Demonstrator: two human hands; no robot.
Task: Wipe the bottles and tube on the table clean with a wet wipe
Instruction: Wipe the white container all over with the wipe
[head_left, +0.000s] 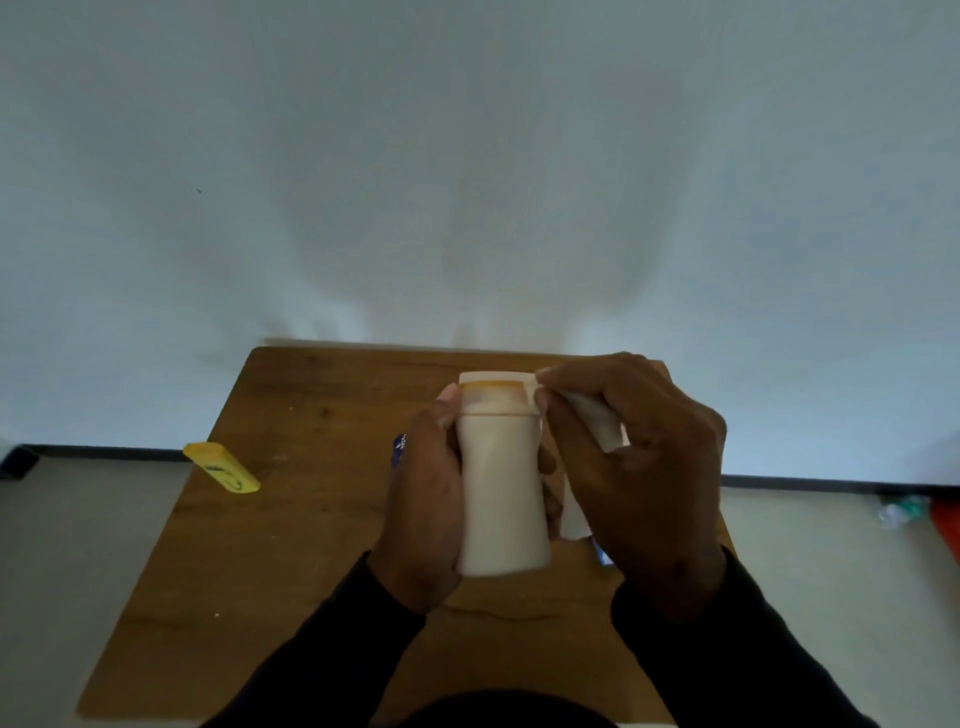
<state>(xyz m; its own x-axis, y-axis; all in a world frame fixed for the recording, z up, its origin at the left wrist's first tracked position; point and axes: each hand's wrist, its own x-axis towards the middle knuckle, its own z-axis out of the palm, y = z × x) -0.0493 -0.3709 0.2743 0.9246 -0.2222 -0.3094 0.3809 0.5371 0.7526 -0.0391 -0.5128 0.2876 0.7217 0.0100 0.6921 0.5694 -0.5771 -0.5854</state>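
Note:
My left hand (423, 499) grips a pale cream bottle (501, 499) by its left side and holds it upright above the wooden table (291, 519). The bottle's cap end, with an orange band, points away from me. My right hand (639, 467) pinches a white wet wipe (597, 421) and presses its corner against the right edge of the cap. A yellow tube (222, 466) lies flat at the table's left edge. A blue-labelled item (399, 450) peeks out behind my left hand, mostly hidden.
The small table stands against a white wall. A pale floor lies on both sides. A bit of blue packaging (602, 555) shows under my right hand. On the floor at the far right sit a clear plastic item (898, 512) and something red (946, 525).

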